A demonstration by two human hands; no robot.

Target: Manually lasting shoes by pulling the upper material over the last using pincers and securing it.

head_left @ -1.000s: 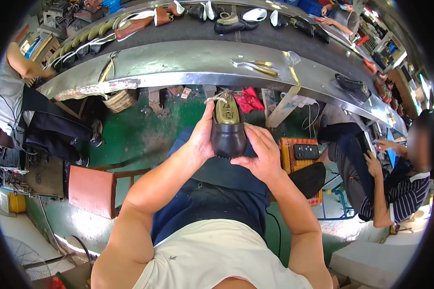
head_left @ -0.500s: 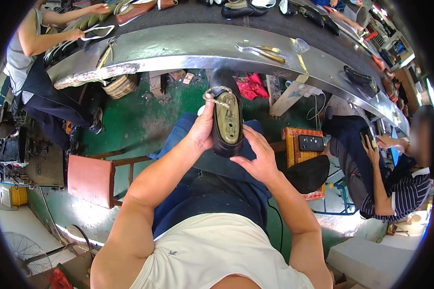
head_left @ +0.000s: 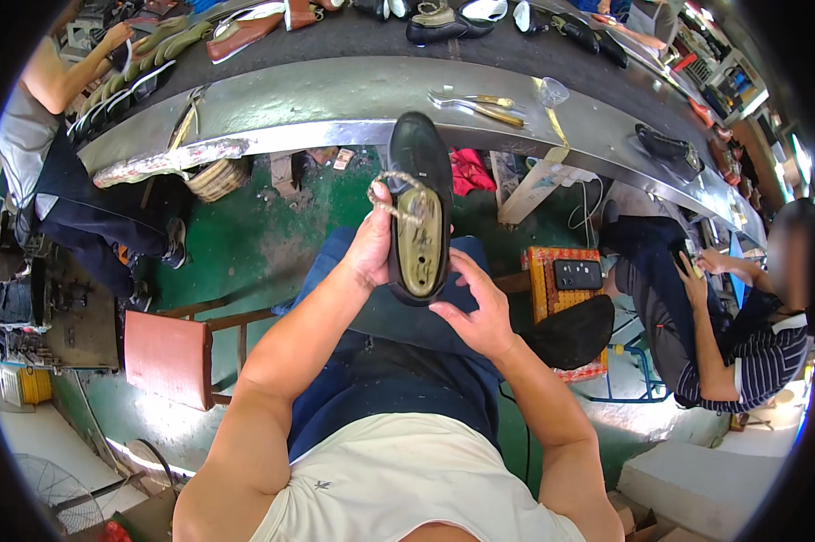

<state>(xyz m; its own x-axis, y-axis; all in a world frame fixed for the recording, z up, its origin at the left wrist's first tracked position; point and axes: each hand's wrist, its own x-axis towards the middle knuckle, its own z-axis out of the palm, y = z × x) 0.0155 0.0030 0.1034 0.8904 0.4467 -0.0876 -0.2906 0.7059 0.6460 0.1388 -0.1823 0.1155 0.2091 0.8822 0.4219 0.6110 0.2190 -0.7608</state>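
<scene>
A black shoe (head_left: 415,140) is held upright over my lap, toe pointing away from me. An olive-green last (head_left: 421,257) with two small dark holes fills its opening. A twisted cord loop (head_left: 380,194) comes out of the last on the left side. My left hand (head_left: 371,239) is closed round the left side of the shoe, thumb up by the cord. Beside the heel is my right hand (head_left: 480,312), thumb and fingers apart, gripping nothing. Whether its fingertips touch the shoe's right edge I cannot tell.
A metal-edged bench (head_left: 326,95) runs ahead, with pincers (head_left: 480,108) and a clear cup (head_left: 553,91) on it. Several shoes stand on the dark belt (head_left: 335,41) behind. A stool (head_left: 168,359) is at left. People work on both sides; a phone (head_left: 577,275) lies at right.
The shoe has tilted so that more of its toe shows, and its heel sits slightly lower. My right hand has moved slightly. At the left, the other person's hands have risen.
</scene>
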